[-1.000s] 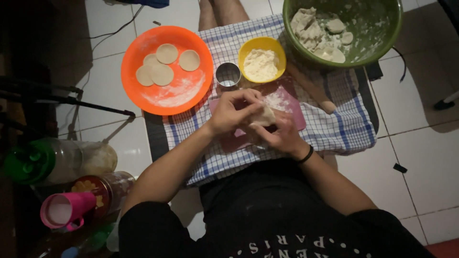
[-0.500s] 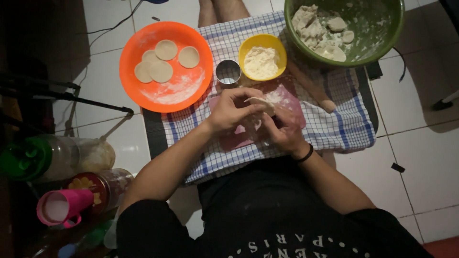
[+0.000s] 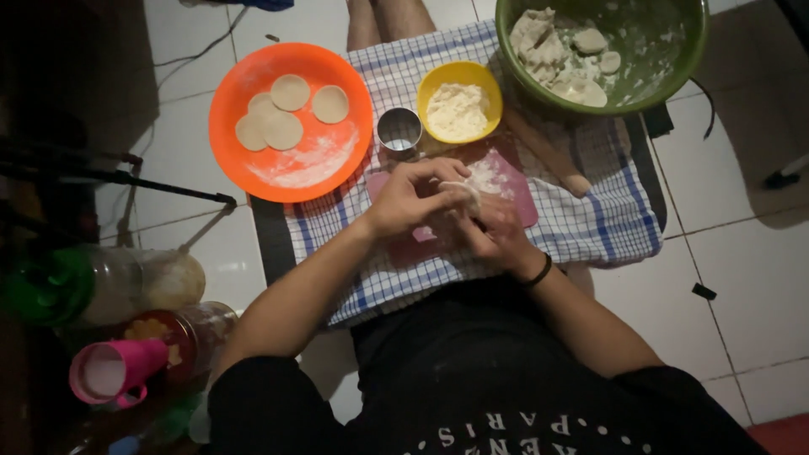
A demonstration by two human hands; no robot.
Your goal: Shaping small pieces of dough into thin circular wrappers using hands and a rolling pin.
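Both hands pinching a dough round at frame centre

Left hand (image 3: 409,198) and right hand (image 3: 497,236) meet over the red cutting board (image 3: 514,190) on the checked cloth (image 3: 607,219); fingers of both pinch the dough round (image 3: 462,194) between them. Above: metal ring cutter (image 3: 399,131), yellow bowl (image 3: 459,80) of filling, green bowl (image 3: 683,50) of dough. Upper left: orange plate (image 3: 244,160) bearing four cut rounds (image 3: 282,114)

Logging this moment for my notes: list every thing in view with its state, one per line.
Left hand: pinching the dough piece.
Right hand: cupped under the dough piece.
Dough piece: held between both hands.
Orange plate: floured, four flat discs on it.
Yellow bowl: holds white filling.
Green bowl: holds dough lumps.
Metal ring cutter: upright, empty.
Pink board: floured.
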